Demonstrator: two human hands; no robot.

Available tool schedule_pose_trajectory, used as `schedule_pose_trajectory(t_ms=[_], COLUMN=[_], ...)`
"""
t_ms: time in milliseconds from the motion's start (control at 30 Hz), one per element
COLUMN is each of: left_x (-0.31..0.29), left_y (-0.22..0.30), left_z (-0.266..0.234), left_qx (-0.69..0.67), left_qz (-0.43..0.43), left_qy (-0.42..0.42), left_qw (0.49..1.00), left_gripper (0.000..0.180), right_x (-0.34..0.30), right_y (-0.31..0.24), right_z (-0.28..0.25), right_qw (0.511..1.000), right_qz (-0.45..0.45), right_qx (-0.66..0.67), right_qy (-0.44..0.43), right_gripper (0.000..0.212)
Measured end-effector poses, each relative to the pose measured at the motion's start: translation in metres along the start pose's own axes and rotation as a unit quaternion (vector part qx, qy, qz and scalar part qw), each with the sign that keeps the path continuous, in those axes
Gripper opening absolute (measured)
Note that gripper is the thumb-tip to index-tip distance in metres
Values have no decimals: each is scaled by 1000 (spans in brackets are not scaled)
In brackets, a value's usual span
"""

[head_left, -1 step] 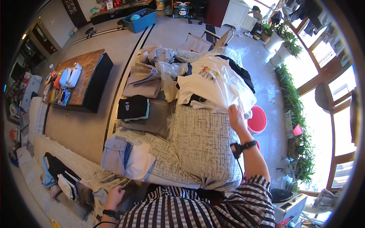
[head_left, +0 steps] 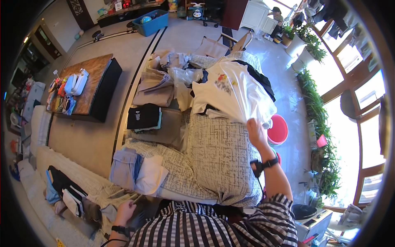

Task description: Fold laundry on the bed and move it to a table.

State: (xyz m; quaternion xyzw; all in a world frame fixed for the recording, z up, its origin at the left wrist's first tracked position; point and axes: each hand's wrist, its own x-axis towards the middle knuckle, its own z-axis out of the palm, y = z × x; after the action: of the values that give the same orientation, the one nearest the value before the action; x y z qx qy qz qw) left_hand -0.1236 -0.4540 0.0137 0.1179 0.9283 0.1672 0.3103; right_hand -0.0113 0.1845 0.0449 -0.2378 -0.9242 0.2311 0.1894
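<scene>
Right hand grips one white shirt.

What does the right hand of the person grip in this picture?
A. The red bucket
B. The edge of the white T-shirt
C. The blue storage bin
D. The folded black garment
B. The right hand pinches the lower edge of the white T-shirt spread over the laundry pile; the red bucket stands beside it on the floor, untouched.

We wear a black-and-white striped shirt with short sleeves, filling the view at six o'clock. Our right hand has a black band strapped at its wrist, and our left hand carries a similar black wristband.
</scene>
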Motion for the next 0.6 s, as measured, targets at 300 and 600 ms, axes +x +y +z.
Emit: schedule_pose_trajectory(t_ms=[300,600], left_x=[66,74], left_y=[29,44], left_z=[8,-1], left_qx=[-44,4], left_qz=[119,160], left_qy=[-50,-99], left_qw=[991,982], left_gripper=[29,32], right_x=[-195,-182], right_y=[-6,-80], right_z=[-135,-25], right_qw=[931,972], right_qz=[303,229], right_qx=[201,13], right_qy=[-15,56], right_gripper=[12,12])
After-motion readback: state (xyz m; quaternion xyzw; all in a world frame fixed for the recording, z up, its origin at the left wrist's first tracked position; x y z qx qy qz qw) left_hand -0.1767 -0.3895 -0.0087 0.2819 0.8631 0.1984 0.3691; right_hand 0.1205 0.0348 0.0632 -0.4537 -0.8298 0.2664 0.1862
